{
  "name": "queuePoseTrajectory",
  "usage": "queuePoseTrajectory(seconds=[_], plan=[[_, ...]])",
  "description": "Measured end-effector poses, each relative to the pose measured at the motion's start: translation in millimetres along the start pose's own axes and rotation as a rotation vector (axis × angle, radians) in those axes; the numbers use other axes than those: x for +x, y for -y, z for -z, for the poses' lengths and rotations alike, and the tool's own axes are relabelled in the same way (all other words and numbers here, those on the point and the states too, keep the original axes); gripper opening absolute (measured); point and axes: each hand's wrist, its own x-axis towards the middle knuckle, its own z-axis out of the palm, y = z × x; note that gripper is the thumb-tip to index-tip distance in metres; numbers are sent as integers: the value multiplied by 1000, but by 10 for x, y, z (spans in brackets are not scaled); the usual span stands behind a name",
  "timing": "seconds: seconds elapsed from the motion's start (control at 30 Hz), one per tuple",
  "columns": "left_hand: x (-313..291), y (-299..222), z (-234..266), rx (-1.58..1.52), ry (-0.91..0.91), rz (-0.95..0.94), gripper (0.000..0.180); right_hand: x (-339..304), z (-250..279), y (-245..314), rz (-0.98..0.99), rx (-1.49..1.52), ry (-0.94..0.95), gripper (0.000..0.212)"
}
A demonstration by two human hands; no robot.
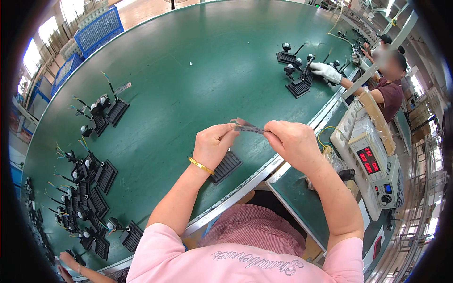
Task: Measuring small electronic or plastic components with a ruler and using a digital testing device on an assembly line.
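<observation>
A green workbench (222, 75) with a pale metal edge curves across the workshop. Closest to me is my pink shirt (212, 266), with outlined script lettering across the fabric, and a yellow bangle (202, 165) circles my left wrist. My left hand (211, 145) pinches 1 end of a thin grey strip (250, 129) between thumb and fingers; my right hand (295, 145) pinches the other end the same way. The strip hangs slightly bowed above the bench, between my hands, with dark print along it too small for me to read. Below my left hand, 1 black ribbed floodlight (228, 166) lies on the green top, partly hidden by that hand.

To my right stand a meter (367, 158) showing rows of lit red digits and, just beside it, a grey power supply (388, 186) with a small blue screen and a black knob. To my left sits a crowded group of black sensor floodlights (98, 203) with coloured wire ends. Beyond them, a pale printed tag (123, 87) lies near a smaller group. Farther right, a co-worker's white-gloved hand (326, 72) is at more floodlights. Blue crates (100, 32) stand past the bench's far edge.
</observation>
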Motion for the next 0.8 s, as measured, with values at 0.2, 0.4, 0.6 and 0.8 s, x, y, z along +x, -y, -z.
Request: queuePoseTrajectory(seconds=[0.2,0.4,0.6,0.8], plan=[[-55,9,82,35,106,112,23,-30,-129,-64,2,8,30,10],[-151,90,272,-70,176,315,33,-127,-354,-199,10,9,61,11],[34,-39,350,-21,173,176,34,-149,-625,-277,23,15,109,11],[52,92,363,72,268,213,34,-188,-723,-358,31,24,146,12]])
